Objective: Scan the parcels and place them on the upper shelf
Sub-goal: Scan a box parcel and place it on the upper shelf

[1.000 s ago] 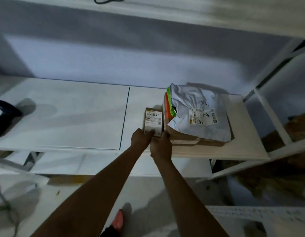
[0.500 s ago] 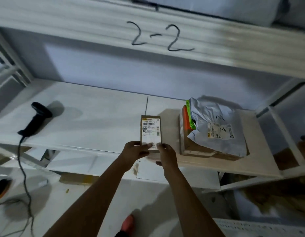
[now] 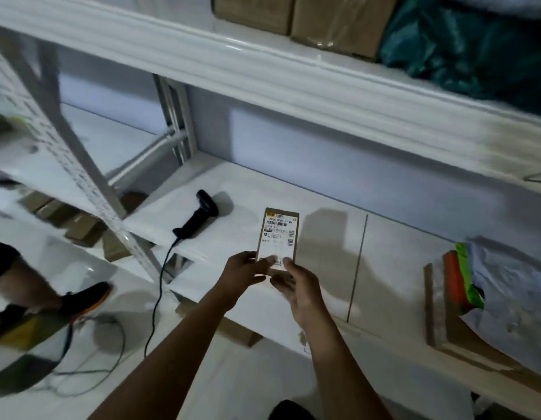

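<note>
The left hand [image 3: 243, 268] and right hand [image 3: 296, 283] pinch the near end of the small box [image 3: 279, 234], held over the low shelf [image 3: 399, 268], label up. I think scanning comes now, so one hand must grab the scanner [image 3: 199, 218] nearby.

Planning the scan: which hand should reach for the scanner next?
Left, probably. The scanner lies on the shelf left of the small parcel, nearer the left hand. The right hand also grips the parcel and could hold it alone.
</note>
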